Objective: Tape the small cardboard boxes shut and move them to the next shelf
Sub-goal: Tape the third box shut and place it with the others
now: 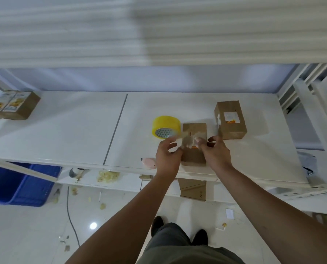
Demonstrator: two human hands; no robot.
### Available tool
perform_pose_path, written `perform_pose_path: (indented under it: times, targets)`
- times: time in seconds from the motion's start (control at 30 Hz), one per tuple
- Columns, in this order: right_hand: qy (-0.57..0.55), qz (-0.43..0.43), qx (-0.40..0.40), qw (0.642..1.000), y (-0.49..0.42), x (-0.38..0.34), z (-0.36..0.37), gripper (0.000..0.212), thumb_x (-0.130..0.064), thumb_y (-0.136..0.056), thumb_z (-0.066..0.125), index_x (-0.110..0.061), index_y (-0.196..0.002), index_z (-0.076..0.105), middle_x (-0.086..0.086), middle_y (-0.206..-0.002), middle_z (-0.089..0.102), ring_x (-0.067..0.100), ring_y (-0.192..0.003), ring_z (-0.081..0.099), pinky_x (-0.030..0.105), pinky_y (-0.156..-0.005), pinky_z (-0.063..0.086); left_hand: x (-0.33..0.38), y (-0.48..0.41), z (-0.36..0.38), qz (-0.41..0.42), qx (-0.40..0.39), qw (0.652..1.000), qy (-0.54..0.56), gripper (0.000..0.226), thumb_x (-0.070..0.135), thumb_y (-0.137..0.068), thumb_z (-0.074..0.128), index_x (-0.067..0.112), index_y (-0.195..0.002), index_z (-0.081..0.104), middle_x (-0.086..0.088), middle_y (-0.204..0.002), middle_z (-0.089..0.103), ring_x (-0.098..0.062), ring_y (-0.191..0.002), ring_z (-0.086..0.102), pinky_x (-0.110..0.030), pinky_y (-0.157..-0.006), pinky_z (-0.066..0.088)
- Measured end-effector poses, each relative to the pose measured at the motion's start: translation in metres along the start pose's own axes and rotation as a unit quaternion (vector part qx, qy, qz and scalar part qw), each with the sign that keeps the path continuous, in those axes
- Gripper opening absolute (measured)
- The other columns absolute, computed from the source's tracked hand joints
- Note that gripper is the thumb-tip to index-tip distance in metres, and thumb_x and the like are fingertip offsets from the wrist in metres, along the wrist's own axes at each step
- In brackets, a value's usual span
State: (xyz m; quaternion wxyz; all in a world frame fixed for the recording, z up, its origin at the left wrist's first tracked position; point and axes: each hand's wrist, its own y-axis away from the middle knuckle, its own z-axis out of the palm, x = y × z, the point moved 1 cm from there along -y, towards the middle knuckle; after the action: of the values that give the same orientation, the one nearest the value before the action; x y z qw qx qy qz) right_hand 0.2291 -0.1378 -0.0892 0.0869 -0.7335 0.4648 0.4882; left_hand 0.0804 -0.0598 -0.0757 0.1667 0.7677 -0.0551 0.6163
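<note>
The left hand (167,157) has its thumb and fingers curled in and pinches one end of a clear strip of tape (189,141). The right hand (215,154) pinches the other end between thumb and fingertips. The picture is blurred here, so the exact grip is hard to read.

The strip is held across the top of a small box (194,128), which stands between the two hands near the front edge of a white shelf (73,130). Just left of the small box, almost touching it, is a roll of yellow tape (166,126) lying on its side. To the right of the small box and a little further back stands a second box (231,121) with a white label on top. A small pink tool (149,162) lies left of the small box at the shelf's front edge. Far to the left of the small box, at the shelf's end, sits a pair of boxes (14,105). Below and well left of the small box is a blue bin (19,183).
</note>
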Motion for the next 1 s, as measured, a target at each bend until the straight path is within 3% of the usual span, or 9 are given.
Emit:
perform_pose_path:
  times: [0.13,0.27,0.37,0.47,0.57,0.67,0.83,0.93,1.0]
  targets:
    - [0.009,-0.001,0.008,1.000,-0.002,-0.002,0.004,0.058,-0.059,-0.087,0.074,-0.021,-0.127,0.055,-0.001,-0.117,0.067,0.024,-0.106,0.063,0.033,-0.079,0.046,0.001,-0.013,-0.039,0.055,0.115,0.992,0.006,0.037,-0.011,-0.092,0.057,0.018,-0.110,0.073,-0.001,-0.113,0.070,-0.024,-0.100,0.071,-0.032,-0.087,0.058]
    - [0.024,-0.042,0.037,0.998,-0.003,-0.020,0.001,0.061,-0.054,-0.084,0.079,-0.025,-0.131,0.053,-0.001,-0.127,0.062,0.022,-0.111,0.061,0.037,-0.086,0.050,0.000,-0.053,-0.080,0.044,0.148,0.986,-0.055,0.048,-0.010,-0.091,0.050,0.028,-0.110,0.072,-0.002,-0.113,0.066,-0.013,-0.096,0.066,-0.031,-0.093,0.052]
    - [0.062,-0.104,0.056,0.991,-0.007,-0.048,0.005,0.061,-0.054,-0.084,0.080,-0.025,-0.131,0.054,-0.001,-0.128,0.063,0.025,-0.121,0.059,0.048,-0.101,0.051,0.001,-0.099,-0.098,-0.019,0.043,0.985,-0.165,0.044,-0.001,-0.093,0.054,0.028,-0.120,0.073,-0.001,-0.122,0.067,-0.019,-0.103,0.067,-0.029,-0.085,0.051]
    - [0.152,-0.157,0.027,0.975,-0.012,-0.076,0.019,0.072,-0.056,-0.083,0.079,-0.030,-0.143,0.049,-0.003,-0.139,0.061,0.026,-0.133,0.050,0.045,-0.106,0.042,0.003,-0.129,-0.099,-0.027,-0.087,0.963,-0.252,0.052,-0.005,-0.093,0.058,0.027,-0.132,0.072,-0.007,-0.129,0.065,-0.025,-0.108,0.067,-0.026,-0.075,0.052]
    - [0.227,-0.184,-0.062,0.954,-0.013,-0.093,0.040,0.098,-0.060,-0.081,0.079,-0.036,-0.160,0.026,-0.002,-0.159,0.046,0.028,-0.146,0.037,0.051,-0.110,0.034,0.008,-0.147,-0.088,0.005,-0.180,0.921,-0.345,0.063,-0.012,-0.086,0.057,0.021,-0.138,0.069,-0.016,-0.139,0.061,-0.036,-0.125,0.059,-0.041,-0.099,0.056]
    - [0.310,-0.196,-0.097,0.925,-0.016,-0.101,0.056,0.108,-0.056,-0.082,0.079,-0.034,-0.165,0.012,0.003,-0.165,0.036,0.033,-0.149,0.035,0.055,-0.113,0.034,0.007,-0.159,-0.081,0.007,-0.231,0.872,-0.431,0.054,0.000,-0.091,0.066,0.021,-0.140,0.067,-0.019,-0.145,0.052,-0.041,-0.134,0.048,-0.046,-0.112,0.046]
    - [0.345,-0.218,-0.065,0.911,-0.016,-0.103,0.063,0.070,-0.032,-0.093,0.070,-0.025,-0.156,0.038,0.007,-0.155,0.047,0.034,-0.138,0.045,0.050,-0.106,0.040,0.003,-0.164,-0.077,0.025,-0.244,0.855,-0.458,0.043,0.021,-0.099,0.061,0.024,-0.142,0.061,-0.014,-0.145,0.041,-0.037,-0.136,0.039,-0.049,-0.114,0.042]
    - [0.336,-0.237,-0.047,0.910,-0.015,-0.106,0.062,0.052,-0.025,-0.093,0.069,-0.019,-0.141,0.049,0.008,-0.139,0.055,0.033,-0.126,0.053,0.046,-0.098,0.043,0.003,-0.169,-0.073,0.015,-0.260,0.852,-0.455,0.041,0.017,-0.102,0.056,0.021,-0.143,0.060,-0.014,-0.147,0.042,-0.037,-0.136,0.040,-0.050,-0.115,0.039]
    - [0.330,-0.238,-0.058,0.912,-0.014,-0.109,0.060,0.049,-0.022,-0.090,0.071,-0.017,-0.135,0.050,0.008,-0.133,0.057,0.032,-0.120,0.056,0.043,-0.091,0.043,0.004,-0.174,-0.075,0.006,-0.271,0.868,-0.416,0.029,0.009,-0.101,0.057,0.011,-0.128,0.069,-0.025,-0.136,0.051,-0.043,-0.125,0.051,-0.051,-0.104,0.048]
